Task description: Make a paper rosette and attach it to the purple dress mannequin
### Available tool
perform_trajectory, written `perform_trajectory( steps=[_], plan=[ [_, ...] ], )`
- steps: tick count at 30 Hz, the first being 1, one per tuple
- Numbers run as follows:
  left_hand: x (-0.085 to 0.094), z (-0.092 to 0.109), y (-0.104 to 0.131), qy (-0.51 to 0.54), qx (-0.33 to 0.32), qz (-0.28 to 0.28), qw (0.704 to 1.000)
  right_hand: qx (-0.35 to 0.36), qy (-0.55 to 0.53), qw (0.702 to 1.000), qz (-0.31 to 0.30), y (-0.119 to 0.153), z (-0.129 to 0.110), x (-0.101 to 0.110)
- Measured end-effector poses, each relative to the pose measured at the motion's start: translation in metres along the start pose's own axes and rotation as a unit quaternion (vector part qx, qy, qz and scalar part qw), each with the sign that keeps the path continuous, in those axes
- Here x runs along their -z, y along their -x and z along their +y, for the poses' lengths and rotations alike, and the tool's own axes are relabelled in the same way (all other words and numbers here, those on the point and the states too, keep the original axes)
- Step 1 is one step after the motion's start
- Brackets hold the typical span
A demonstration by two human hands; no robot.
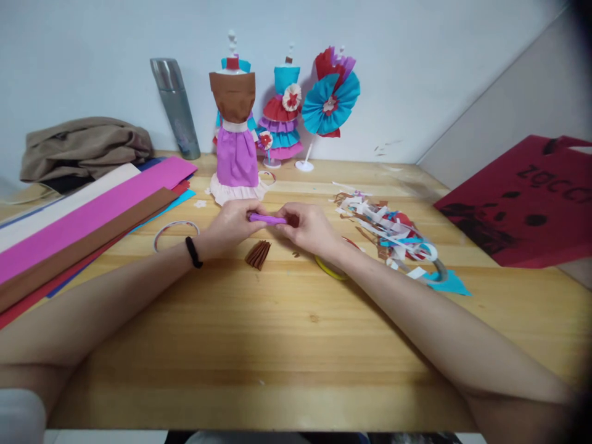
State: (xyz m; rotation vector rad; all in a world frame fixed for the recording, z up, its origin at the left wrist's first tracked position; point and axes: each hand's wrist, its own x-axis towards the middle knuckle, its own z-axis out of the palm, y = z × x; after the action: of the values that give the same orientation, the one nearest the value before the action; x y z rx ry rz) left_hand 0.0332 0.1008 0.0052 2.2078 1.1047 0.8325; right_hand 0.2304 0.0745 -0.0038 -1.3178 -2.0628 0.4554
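Between my two hands, a little above the table, is a narrow folded strip of purple paper (267, 219). My left hand (237, 223), with a black band at the wrist, pinches its left end. The fingers of my right hand (303, 227) are closed on the other end. Just below them on the wood lies a pleated piece of brown paper (258, 254). Behind my hands stands a small dress form (237, 148) wearing a brown paper top and a purple paper skirt with a pale ruffled hem.
Long coloured paper sheets (92, 225) lie on the left, near a tape roll (160, 234). A yellow ring (329, 269) sits under my right wrist. Paper scraps (393, 231) and a red bag (522, 203) are on the right. A bottle (178, 111) and other decorated stands (283, 120) line the back.
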Motion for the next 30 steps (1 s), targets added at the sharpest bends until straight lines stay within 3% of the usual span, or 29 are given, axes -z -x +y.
perform_trajectory(
  steps=[4,8,13,18,30],
  plan=[
    [0.001,-0.012,-0.002,-0.139,-0.071,-0.028,0.987,0.0,0.04,0.999,-0.012,-0.002,0.004,-0.011],
    [-0.001,-0.021,-0.006,-0.196,-0.102,-0.036,0.975,0.003,0.087,0.996,-0.025,-0.005,0.005,-0.017],
    [-0.002,-0.025,-0.009,-0.182,-0.085,-0.057,0.978,0.015,0.079,0.995,-0.067,-0.007,0.003,-0.009],
    [-0.002,-0.03,-0.009,-0.167,-0.082,-0.059,0.981,-0.01,0.079,0.994,-0.068,-0.009,0.001,0.002],
    [-0.001,-0.025,-0.008,-0.199,-0.065,-0.068,0.975,-0.059,0.066,0.992,-0.088,-0.011,0.002,-0.002]
  ],
)
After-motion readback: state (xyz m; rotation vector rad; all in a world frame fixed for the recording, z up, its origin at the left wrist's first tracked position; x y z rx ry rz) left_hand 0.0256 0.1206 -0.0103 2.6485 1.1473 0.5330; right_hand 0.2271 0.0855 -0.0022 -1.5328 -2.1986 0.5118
